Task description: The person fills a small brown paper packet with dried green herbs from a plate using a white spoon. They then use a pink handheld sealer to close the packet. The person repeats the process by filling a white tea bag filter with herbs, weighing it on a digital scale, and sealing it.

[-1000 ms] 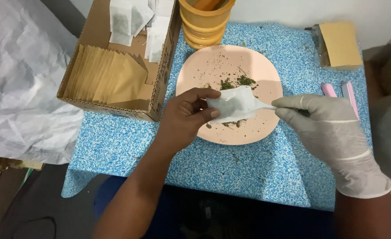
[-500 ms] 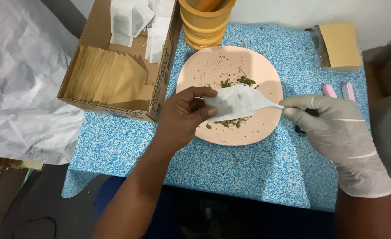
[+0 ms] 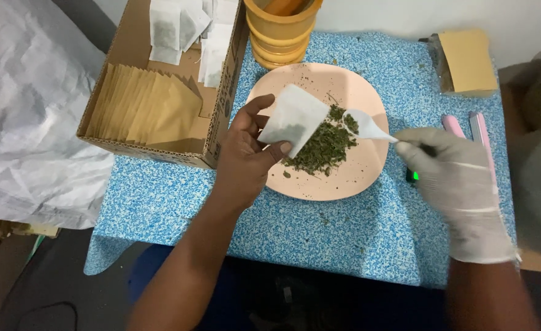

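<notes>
A small white paper bag (image 3: 293, 120) is held up over the pink plate (image 3: 319, 184). It is tilted, with one corner pointing down, and something dark shows through the thin paper. A little white spoon (image 3: 365, 125) carries a few green bits. Its bowl is just beside the bag, above a pile of dry green leaves (image 3: 320, 148) on the plate.

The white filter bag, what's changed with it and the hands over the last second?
The right hand, gloved, let go of the white filter bag and now dips a white plastic spoon into the dried green herbs. The left hand has tilted the bag up, still pinching it. The pink plate stayed put.
</notes>
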